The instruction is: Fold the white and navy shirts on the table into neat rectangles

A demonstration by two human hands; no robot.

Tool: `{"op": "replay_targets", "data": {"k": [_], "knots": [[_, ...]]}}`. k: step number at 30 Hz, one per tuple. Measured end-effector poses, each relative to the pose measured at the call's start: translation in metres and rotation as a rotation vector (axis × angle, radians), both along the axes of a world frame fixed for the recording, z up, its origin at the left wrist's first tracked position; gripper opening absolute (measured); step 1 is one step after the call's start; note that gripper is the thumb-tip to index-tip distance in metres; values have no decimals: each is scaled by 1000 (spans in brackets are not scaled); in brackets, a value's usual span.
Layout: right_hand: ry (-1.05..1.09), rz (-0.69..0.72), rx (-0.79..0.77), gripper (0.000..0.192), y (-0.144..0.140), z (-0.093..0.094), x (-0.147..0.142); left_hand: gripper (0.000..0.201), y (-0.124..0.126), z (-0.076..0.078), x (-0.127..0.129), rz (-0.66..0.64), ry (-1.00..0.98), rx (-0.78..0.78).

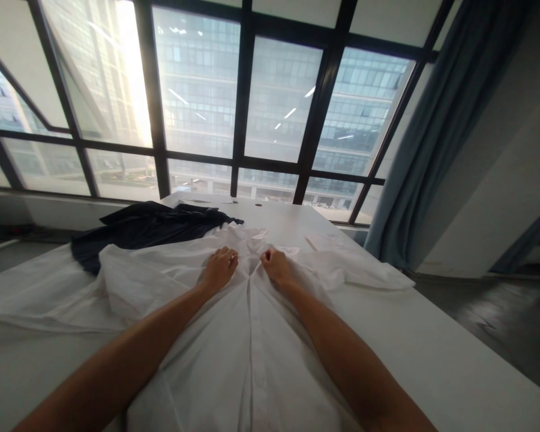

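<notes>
A white button-up shirt lies spread over the white table, its collar toward the window and its button front running down the middle. My left hand is closed on the cloth just left of the front opening, below the collar. On the opposite side, my right hand pinches the shirt's other front edge. Between both hands the fabric is drawn into folds. One sleeve stretches out to the right, and more white cloth bunches at the left.
A dark garment lies crumpled beyond the shirt on the left. The white table ends in a slanting edge on the right. Large black-framed windows rise behind it, with a blue curtain at the right.
</notes>
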State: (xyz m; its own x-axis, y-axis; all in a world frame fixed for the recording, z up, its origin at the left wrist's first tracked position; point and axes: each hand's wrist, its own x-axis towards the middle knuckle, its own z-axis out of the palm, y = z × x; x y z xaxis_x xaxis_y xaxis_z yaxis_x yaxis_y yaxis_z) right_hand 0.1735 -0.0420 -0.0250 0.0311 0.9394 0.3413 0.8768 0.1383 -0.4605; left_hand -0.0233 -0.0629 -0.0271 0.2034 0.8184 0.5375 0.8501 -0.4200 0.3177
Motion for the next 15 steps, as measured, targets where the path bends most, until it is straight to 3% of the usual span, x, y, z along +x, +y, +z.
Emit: {"op": "replay_targets", "data": {"k": [3,8,11,13,15], "knots": [[-57,-54,27,23,2,17,-3,24,10,22,3,36,51,-18],[24,-87,97,26,-17,61,-17,33,41,63,8,96,-103,-55],[-33,70,139,25,-55,69,-25,43,40,62,5,53,-114,-135],[-153,194,92,22,-84,61,-28,46,22,53,4,-25,-24,-128],[-245,276,-53,25,-107,48,-28,34,-8,43,4,-106,90,-45]]}}
